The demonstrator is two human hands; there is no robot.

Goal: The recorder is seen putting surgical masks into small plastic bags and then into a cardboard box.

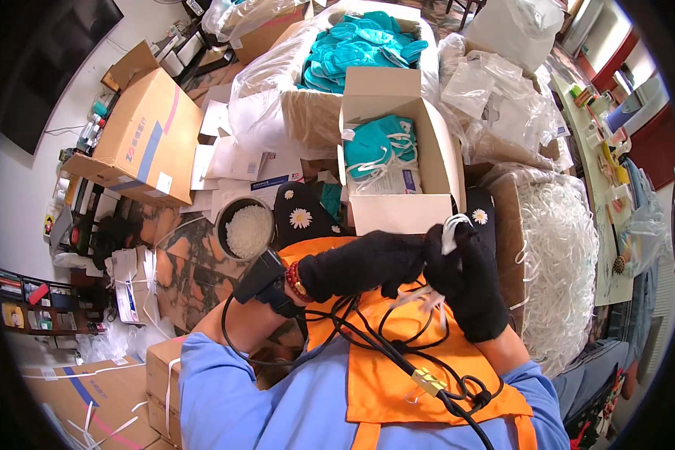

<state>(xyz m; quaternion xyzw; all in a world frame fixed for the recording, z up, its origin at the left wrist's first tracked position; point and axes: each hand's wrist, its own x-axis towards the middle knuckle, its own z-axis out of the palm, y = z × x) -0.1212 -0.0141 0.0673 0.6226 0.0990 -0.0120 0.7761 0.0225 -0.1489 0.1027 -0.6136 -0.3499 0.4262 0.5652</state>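
Filling the top centre of the frame, a plastic-lined carton [305, 124] holds a heap of teal mask pieces [364, 45]; at the right, a brown box [506, 247] brims with loose white straps [555, 262]. At the centre, near the knees, an open white box [390, 214] contains teal masks [382, 146] with white bands over them. Just below it, right of centre, the left hand [401, 262] and right hand [469, 281], both in black gloves, meet. The right fingers curl around a small strap bundle [452, 229], its white loops sticking out above them; the left fingers lie against the right hand, and whether they pinch anything I cannot tell. Pale strands [431, 300] trail beneath. The bundle should prove very light, soft and limp, hard to damage but easily tangled, perhaps slippery against glove fabric. Its gathered middle looks the surest place to hold; one loose end alone would likely let the rest slide apart.
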